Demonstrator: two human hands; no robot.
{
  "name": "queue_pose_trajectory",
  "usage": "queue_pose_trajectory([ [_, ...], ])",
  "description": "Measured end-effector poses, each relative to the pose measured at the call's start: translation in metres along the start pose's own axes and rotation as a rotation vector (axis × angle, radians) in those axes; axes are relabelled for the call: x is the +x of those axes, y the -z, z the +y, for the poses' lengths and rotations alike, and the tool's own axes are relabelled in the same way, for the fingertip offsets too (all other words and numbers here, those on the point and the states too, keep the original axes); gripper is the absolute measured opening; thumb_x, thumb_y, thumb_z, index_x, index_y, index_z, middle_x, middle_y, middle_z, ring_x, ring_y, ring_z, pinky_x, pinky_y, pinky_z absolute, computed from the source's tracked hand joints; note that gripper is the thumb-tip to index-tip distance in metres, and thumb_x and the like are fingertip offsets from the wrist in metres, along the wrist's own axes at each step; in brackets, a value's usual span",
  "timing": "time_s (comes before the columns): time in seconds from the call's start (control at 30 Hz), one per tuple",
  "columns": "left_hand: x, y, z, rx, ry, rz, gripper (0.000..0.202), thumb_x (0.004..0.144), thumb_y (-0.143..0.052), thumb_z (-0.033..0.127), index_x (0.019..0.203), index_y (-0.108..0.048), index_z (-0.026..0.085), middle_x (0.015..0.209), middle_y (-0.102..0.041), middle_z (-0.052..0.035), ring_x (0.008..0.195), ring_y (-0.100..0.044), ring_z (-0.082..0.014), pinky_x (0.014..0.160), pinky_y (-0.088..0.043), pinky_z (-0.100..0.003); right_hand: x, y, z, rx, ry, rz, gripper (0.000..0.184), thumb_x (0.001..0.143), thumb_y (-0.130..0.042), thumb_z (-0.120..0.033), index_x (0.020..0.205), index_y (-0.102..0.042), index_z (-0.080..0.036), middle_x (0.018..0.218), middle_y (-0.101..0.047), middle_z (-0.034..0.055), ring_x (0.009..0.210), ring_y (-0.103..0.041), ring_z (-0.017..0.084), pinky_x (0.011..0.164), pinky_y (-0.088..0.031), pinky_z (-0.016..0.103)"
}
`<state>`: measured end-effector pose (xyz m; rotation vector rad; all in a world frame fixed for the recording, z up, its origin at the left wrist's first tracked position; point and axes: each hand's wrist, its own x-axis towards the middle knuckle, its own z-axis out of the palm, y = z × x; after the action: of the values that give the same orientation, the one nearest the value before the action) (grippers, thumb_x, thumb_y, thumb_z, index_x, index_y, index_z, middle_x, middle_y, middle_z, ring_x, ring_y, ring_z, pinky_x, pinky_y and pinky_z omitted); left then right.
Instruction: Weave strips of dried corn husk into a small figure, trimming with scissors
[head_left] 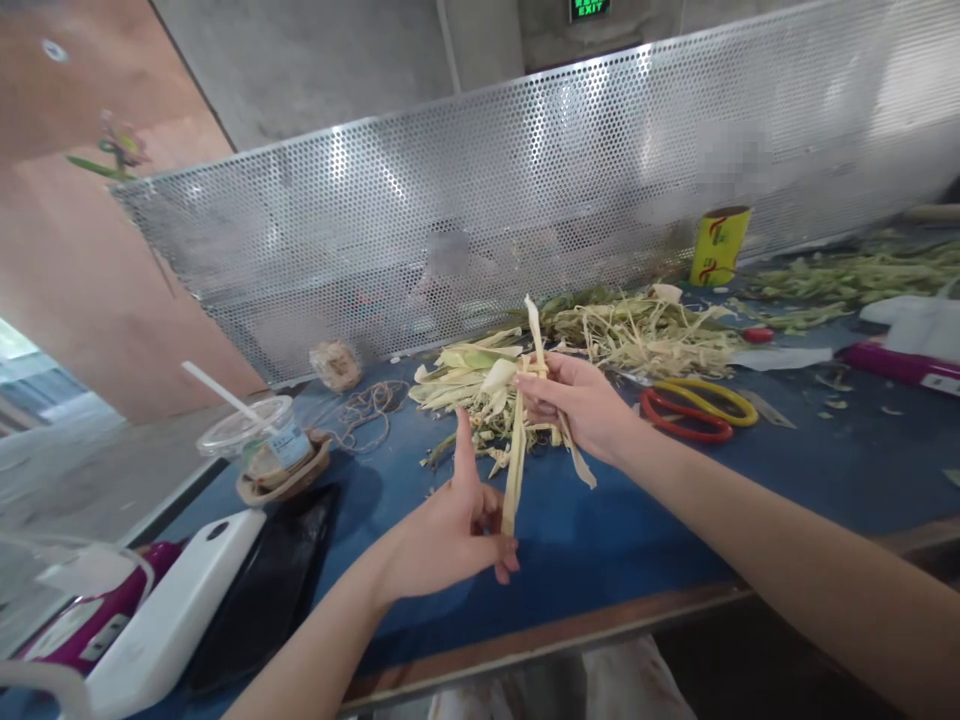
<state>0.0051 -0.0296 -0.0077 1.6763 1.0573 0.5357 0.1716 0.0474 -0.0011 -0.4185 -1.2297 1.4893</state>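
Note:
Pale corn husk strips (pixel 514 470) hang between my hands above the blue table (pixel 585 560). My right hand (pixel 577 400) pinches them near their upper part, where one strip crosses another and a short end points up. Lower down, my left hand (pixel 457 520) has its fingers closed on the bottom end of the long strip, its thumb sticking upward. Behind my hands lies a loose heap of corn husks (pixel 457 375), with small scraps under it. Scissors with red and yellow handles (pixel 694 410) rest on the table right of my right hand.
A perforated metal screen (pixel 465 190) borders the table's back. At left are a plastic cup with a straw (pixel 274 440), tangled twine (pixel 367 410), a black tray-like slab (pixel 262 590) and a white power bank (pixel 180 610). More husks (pixel 660 335) and a yellow tube (pixel 720 245) stand back right.

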Motion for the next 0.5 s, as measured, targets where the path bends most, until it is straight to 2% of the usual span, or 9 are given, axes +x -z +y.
queue_pose_trajectory([
  [0.07, -0.004, 0.001, 0.006, 0.054, 0.0, -0.038, 0.111, 0.074, -0.056, 0.011, 0.119, 0.044, 0.024, 0.066, -0.062, 0.0025, 0.055, -0.062, -0.0153, 0.057, -0.047, -0.03, 0.0, 0.001, -0.001, -0.022, 0.017, 0.016, 0.025, 0.064, -0.069, -0.027, 0.069, -0.047, -0.015, 0.051, -0.039, -0.0085, 0.041, -0.028, 0.001, 0.041, -0.022, 0.019],
  [0.13, -0.007, 0.004, 0.013, 0.098, 0.014, -0.043, 0.112, 0.073, -0.059, 0.018, 0.122, 0.042, 0.02, 0.065, -0.063, 0.0012, 0.053, -0.061, -0.0161, 0.054, -0.046, -0.027, -0.001, 0.001, -0.001, -0.1, -0.003, -0.023, 0.024, 0.065, -0.068, -0.028, 0.072, -0.048, -0.016, 0.051, -0.038, -0.009, 0.041, -0.029, 0.002, 0.041, -0.024, 0.018],
  [0.17, -0.008, 0.007, 0.016, 0.119, 0.021, 0.008, 0.11, 0.074, -0.059, 0.024, 0.125, 0.038, 0.018, 0.062, -0.062, 0.0014, 0.05, -0.06, -0.0156, 0.05, -0.044, -0.025, -0.002, 0.001, 0.0, -0.16, -0.017, -0.06, 0.023, 0.066, -0.067, -0.028, 0.075, -0.049, -0.016, 0.052, -0.039, -0.0088, 0.042, -0.031, 0.002, 0.041, -0.025, 0.018],
  [0.2, -0.008, 0.009, 0.019, 0.151, 0.015, 0.108, 0.105, 0.076, -0.057, 0.029, 0.129, 0.033, 0.018, 0.057, -0.061, 0.0027, 0.044, -0.057, -0.0143, 0.046, -0.041, -0.023, -0.003, 0.001, 0.001, -0.227, -0.026, -0.099, 0.023, 0.066, -0.066, -0.028, 0.078, -0.05, -0.016, 0.054, -0.041, -0.0081, 0.044, -0.034, 0.003, 0.043, -0.028, 0.018],
  [0.3, -0.007, 0.017, 0.024, 0.373, -0.102, 0.519, 0.076, 0.081, -0.048, 0.036, 0.139, -0.002, 0.021, 0.042, -0.046, 0.0086, 0.035, -0.041, -0.0095, 0.041, -0.031, -0.019, -0.009, -0.002, 0.001, -0.398, -0.045, -0.207, 0.025, 0.068, -0.064, -0.028, 0.086, -0.051, -0.017, 0.064, -0.049, -0.0046, 0.055, -0.047, 0.006, 0.052, -0.038, 0.02],
  [0.33, -0.006, 0.019, 0.024, 0.47, -0.15, 0.598, 0.065, 0.081, -0.047, 0.035, 0.138, -0.017, 0.023, 0.04, -0.042, 0.0091, 0.035, -0.037, -0.0089, 0.041, -0.029, -0.019, -0.011, -0.003, 0.002, -0.435, -0.059, -0.253, 0.024, 0.069, -0.063, -0.029, 0.087, -0.052, -0.017, 0.066, -0.051, -0.0036, 0.059, -0.049, 0.008, 0.056, -0.041, 0.021],
  [0.4, -0.003, 0.022, 0.022, 0.625, -0.222, 0.617, 0.047, 0.081, -0.047, 0.034, 0.127, -0.041, 0.027, 0.04, -0.039, 0.0087, 0.038, -0.035, -0.0086, 0.044, -0.029, -0.018, -0.013, -0.004, 0.002, -0.472, -0.085, -0.347, 0.023, 0.073, -0.061, -0.031, 0.089, -0.052, -0.017, 0.071, -0.053, -0.0016, 0.065, -0.051, 0.01, 0.061, -0.043, 0.023],
  [0.5, 0.0, 0.022, 0.017, 0.761, -0.25, 0.592, 0.032, 0.081, -0.047, 0.034, 0.111, -0.056, 0.027, 0.043, -0.042, 0.0075, 0.04, -0.039, -0.0091, 0.047, -0.03, -0.018, -0.015, -0.006, 0.001, -0.455, -0.103, -0.434, 0.027, 0.074, -0.06, -0.034, 0.093, -0.053, -0.016, 0.077, -0.055, 0.0009, 0.069, -0.053, 0.011, 0.063, -0.044, 0.024],
])
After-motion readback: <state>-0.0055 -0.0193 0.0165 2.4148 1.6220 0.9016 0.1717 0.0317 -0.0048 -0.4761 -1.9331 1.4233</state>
